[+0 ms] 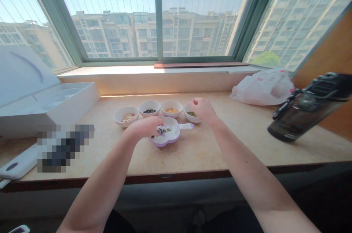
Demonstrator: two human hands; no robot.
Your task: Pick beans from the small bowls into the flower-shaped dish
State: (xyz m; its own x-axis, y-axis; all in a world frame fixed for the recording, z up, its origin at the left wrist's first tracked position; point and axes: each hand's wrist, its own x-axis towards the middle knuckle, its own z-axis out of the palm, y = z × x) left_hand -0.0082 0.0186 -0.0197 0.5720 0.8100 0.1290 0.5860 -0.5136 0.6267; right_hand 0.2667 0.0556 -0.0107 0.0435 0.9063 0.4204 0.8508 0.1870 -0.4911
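Observation:
A purple and white dish [168,138] with mixed beans sits on the stone sill in front of me. My left hand [147,126] hovers over its left side, fingers pinched at the beans. My right hand [202,110] is held over the rightmost white bowl [190,115] of green beans, fingers curled together. Three more white bowls stand in a row behind the dish: pale beans [125,116], black beans [149,108] and yellow grains [172,108].
A white box [52,104] with a raised lid stands at the left. A dark bottle [305,110] lies tilted at the right, behind it a white plastic bag [262,87]. A white device [18,163] lies at the sill's front left edge.

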